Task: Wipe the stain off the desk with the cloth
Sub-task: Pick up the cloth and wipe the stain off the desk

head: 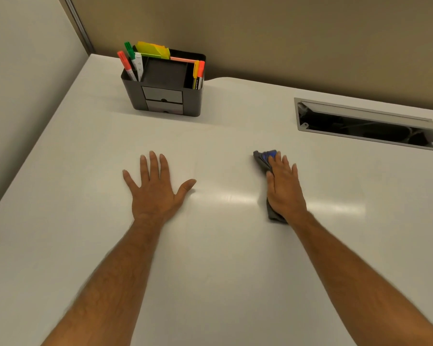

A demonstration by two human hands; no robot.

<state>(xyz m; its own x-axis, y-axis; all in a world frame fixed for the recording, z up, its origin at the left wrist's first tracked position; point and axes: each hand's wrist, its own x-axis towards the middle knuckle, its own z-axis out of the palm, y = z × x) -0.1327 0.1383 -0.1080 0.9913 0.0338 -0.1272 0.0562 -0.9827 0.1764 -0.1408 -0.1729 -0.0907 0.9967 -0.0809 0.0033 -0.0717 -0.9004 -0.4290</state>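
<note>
My right hand [284, 187] lies flat on a dark grey cloth [261, 159] with a blue patch, pressing it onto the white desk [210, 258] right of centre. The cloth sticks out beyond my fingertips and at the heel of the palm. My left hand [154, 187] rests palm down on the desk with its fingers spread and holds nothing. No stain shows on the desk surface; whatever is under the cloth is hidden.
A black desk organiser [164, 83] with coloured markers and sticky notes stands at the back left. An open cable hatch [368, 124] with a raised metal lid is set into the desk at the back right. Partition walls close the back and the left side.
</note>
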